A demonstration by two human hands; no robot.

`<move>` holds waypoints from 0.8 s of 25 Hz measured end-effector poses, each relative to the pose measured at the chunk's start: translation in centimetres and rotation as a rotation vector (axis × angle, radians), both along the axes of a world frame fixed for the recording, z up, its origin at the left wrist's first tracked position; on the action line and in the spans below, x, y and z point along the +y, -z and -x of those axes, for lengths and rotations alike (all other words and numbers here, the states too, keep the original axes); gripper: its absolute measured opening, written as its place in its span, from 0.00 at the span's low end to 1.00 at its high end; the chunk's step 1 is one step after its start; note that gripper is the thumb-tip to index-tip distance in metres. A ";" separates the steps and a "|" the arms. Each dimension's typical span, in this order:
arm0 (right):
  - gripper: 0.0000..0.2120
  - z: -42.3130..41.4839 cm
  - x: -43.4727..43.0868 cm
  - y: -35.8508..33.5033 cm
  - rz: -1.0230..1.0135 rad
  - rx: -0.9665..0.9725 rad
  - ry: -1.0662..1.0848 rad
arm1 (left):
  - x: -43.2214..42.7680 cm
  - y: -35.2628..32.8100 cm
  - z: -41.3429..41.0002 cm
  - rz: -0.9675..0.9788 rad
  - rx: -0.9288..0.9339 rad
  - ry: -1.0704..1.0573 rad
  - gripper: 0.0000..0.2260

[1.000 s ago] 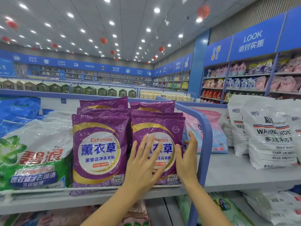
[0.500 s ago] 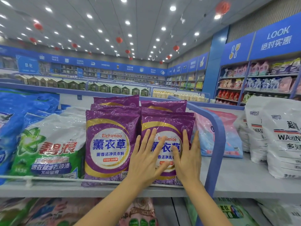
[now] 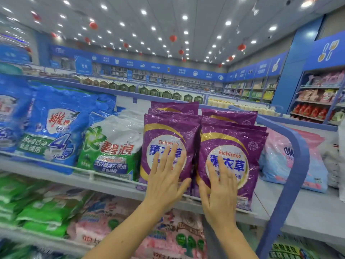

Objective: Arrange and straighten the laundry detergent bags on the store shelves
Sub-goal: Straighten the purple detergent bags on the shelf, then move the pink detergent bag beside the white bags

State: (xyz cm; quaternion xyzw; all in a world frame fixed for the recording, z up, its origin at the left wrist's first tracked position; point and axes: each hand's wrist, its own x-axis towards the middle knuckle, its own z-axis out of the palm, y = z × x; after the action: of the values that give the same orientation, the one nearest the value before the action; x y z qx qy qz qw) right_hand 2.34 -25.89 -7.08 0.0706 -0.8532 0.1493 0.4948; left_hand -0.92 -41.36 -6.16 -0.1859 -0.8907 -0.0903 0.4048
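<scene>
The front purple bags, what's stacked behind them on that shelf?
Behind the two front purple bags, more purple bags show only their tops, about two deep per column. Their lower parts, and anything further back, are covered. The left hand and right hand press the fronts.

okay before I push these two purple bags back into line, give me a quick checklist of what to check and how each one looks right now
1. Left hand flat on the left purple bag: ok, palm open, no grip.
2. Right hand flat on the right purple bag: ok.
3. Both front bags upright, labels facing out: ok.
4. Front bags level with each other: not ok, the right one sits lower and nearer.
5. Bag bottoms behind the shelf rail: cannot tell, hands cover them.
6. Room on the sides: ok on the right toward the blue divider; tight on the left, where the green and white bag sits right beside it.
</scene>
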 end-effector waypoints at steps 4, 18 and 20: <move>0.20 -0.9 -6.8 0.6 -0.002 -0.067 -0.139 | -9.2 1.1 -2.0 0.006 -0.045 -0.080 0.28; 0.02 -5.4 -47.2 6.7 0.088 -0.615 -0.464 | -56.1 7.0 -17.5 0.016 -0.579 -0.469 0.16; 0.03 -5.7 -52.7 7.7 0.093 -0.692 -0.529 | -61.2 7.8 -18.6 -0.024 -0.577 -0.516 0.16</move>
State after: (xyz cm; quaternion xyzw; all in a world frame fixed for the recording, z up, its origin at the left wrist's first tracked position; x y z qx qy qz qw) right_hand 7.99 -78.57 -14.74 0.2101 -0.9136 0.3241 0.1272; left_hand 17.69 -102.54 -13.96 0.0822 -0.9844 -0.0444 0.1489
